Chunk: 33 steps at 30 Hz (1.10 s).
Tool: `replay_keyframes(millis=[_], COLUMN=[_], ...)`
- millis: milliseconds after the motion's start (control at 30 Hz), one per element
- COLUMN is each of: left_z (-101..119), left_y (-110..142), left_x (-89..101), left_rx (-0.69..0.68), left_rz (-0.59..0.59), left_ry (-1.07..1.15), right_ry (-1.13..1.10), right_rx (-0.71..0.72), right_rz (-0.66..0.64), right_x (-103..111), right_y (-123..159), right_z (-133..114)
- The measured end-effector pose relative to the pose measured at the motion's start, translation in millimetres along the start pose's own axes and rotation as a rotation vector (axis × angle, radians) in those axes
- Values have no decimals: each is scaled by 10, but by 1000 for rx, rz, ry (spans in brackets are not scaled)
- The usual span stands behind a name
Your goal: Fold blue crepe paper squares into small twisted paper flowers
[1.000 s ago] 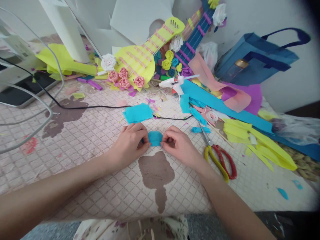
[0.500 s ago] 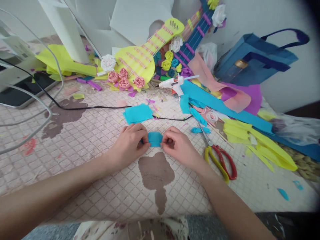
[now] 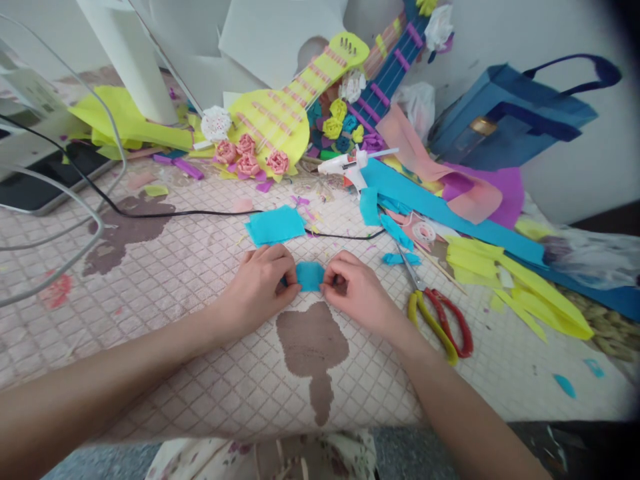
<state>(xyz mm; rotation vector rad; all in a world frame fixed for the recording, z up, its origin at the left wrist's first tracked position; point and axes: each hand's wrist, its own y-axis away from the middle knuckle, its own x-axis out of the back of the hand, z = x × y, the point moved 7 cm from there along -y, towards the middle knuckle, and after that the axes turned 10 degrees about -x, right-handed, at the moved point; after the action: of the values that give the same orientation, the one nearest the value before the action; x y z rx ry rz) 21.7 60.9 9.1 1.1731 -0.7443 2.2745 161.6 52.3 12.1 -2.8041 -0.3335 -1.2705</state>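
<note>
Between my two hands a small piece of blue crepe paper [image 3: 310, 275] is held by its near corners, just over the tablecloth. My left hand [image 3: 267, 277] pinches its left side with thumb and fingertips. On the right side my right hand [image 3: 353, 283] pinches it the same way. Beyond my left hand lies a stack of blue paper pieces [image 3: 276, 225], apart from my fingers. Scissors [image 3: 435, 317] with one yellow and one red handle rest to the right of my right hand, blades partly open.
A white glue gun [image 3: 347, 167] stands behind, near blue paper strips [image 3: 450, 213]. Yellow [image 3: 270, 127] and blue [image 3: 383, 87] paper guitars with flowers lean at the back. A black cord [image 3: 195, 214] crosses the table. Yellow paper [image 3: 545, 300] and a blue bag [image 3: 505, 120] are at right.
Both hands keep their pinch on the blue crepe paper with almost no movement. The whole view has shifted very slightly.
</note>
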Motion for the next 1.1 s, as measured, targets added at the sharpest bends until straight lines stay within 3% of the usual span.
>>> replay_keyframes(millis=[1100], left_z=[24], left_y=[-6], left_x=[18], left_rx=[19], left_rz=[-46], left_ry=[45], right_ry=[-53], right_rx=[2], right_rz=[-60], right_x=[5], right_y=[11], right_z=[13])
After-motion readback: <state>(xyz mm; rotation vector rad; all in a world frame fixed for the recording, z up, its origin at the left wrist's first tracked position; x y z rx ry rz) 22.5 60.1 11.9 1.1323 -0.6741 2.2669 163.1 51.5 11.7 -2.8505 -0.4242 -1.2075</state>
